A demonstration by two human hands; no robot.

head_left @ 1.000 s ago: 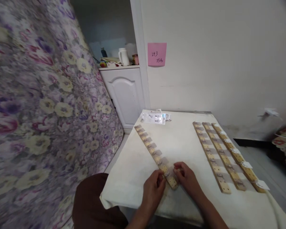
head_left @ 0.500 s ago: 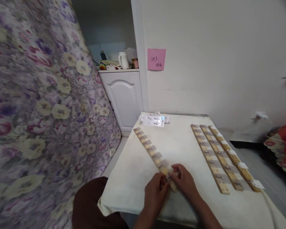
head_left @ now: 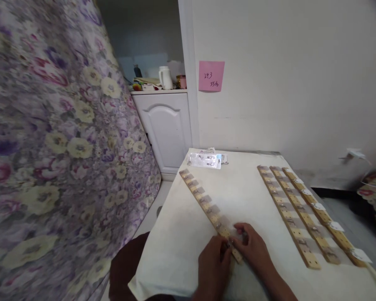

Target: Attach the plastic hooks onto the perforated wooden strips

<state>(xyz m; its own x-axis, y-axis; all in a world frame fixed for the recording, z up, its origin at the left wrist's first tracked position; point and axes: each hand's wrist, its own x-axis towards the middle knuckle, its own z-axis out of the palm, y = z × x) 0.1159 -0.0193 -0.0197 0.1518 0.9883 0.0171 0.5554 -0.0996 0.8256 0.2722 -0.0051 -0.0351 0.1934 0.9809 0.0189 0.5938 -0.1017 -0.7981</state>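
A long wooden strip (head_left: 203,205) lies slanted across the left part of the table, with small metal pieces and greyish see-through tabs along its length. At its near end, my left hand (head_left: 213,264) is closed, thumb and fingers pinching a small shiny metal piece (head_left: 229,243) on the strip. From the other side my right hand (head_left: 252,246) reaches in, thumb and fingertip at that same piece and the other fingers curled. The fingers partly hide the piece, so its exact shape is unclear.
Three similar wooden strips stand apart on the right: one (head_left: 296,230), a middle one (head_left: 303,212) and one with white tabs (head_left: 326,219). Clear blister packs (head_left: 203,160) lie at the table's (head_left: 163,267) far left corner. A floral curtain (head_left: 72,167) hangs on the left.
The view has shifted slightly, so the strips and hands appear lower and farther right. Both hands stay at the near end of the strip, in nearly the same pose.
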